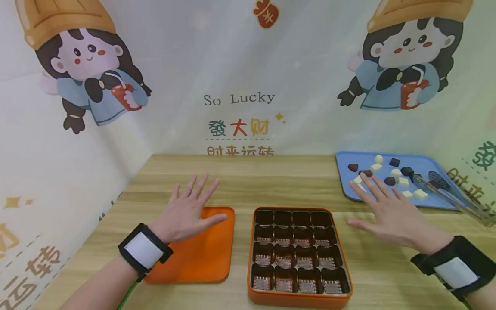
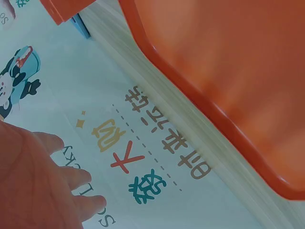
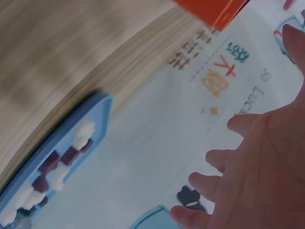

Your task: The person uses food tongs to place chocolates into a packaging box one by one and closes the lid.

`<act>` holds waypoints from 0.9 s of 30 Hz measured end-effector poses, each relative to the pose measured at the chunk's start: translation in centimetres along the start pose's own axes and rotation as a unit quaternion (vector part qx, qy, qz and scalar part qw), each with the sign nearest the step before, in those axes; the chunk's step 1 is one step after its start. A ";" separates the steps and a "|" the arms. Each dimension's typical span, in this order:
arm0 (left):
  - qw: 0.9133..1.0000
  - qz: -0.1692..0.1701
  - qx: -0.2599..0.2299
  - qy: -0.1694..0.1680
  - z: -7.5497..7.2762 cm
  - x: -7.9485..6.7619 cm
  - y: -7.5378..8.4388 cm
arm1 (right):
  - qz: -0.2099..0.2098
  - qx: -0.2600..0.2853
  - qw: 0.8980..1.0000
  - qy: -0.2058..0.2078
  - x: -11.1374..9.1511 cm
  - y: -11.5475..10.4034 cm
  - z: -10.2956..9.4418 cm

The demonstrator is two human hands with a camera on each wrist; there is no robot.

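Note:
Both hands hover above the table with fingers spread and hold nothing. My left hand is over the upper left of an orange lid, which lies flat. Between the hands stands an orange box with a dark plastic insert divided into rows of small compartments; no pieces show in them. My right hand is nearest the front of a blue tray and partly hides it. Dark chocolates and white chocolates lie scattered on that tray.
Metal tongs with a slotted end rest on the tray's right side, their handles reaching past its edge. The wooden table ends at a printed curtain behind and at the left. Both wrists wear black straps.

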State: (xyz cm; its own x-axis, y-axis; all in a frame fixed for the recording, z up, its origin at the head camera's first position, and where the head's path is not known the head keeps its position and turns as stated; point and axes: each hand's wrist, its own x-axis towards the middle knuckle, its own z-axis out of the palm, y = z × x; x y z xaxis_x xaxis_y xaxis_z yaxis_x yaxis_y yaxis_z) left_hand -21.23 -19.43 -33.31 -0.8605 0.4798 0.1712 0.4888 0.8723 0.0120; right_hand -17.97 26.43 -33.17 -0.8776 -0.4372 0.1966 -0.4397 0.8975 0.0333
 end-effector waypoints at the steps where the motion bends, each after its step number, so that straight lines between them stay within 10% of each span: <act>1: 1.000 0.002 -0.001 -0.002 0.0 0.1 0.0 | 0.007 0.003 1.000 -0.004 0.0 0.6 -0.2; 7: 0.999 0.039 -0.021 -0.028 -0.4 1.3 0.1 | 0.048 0.001 0.998 -0.039 0.2 5.2 -1.1; 14: 0.979 0.093 -0.159 -0.089 0.5 0.9 3.6 | 0.104 -0.031 0.991 -0.084 -1.1 10.0 1.2; 27: 0.965 0.152 -0.163 -0.136 3.4 -0.1 6.2 | 0.013 -0.065 0.997 -0.029 -2.0 12.1 4.5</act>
State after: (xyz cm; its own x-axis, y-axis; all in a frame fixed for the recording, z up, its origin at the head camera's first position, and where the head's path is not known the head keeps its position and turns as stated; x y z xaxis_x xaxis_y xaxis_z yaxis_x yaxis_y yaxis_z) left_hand -18.57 -13.78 -36.58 -0.6547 0.7542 -0.0499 0.7052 0.6333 0.3189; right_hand -22.37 37.92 -37.54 -0.8999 -0.4120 0.1432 -0.3906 0.9073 0.1560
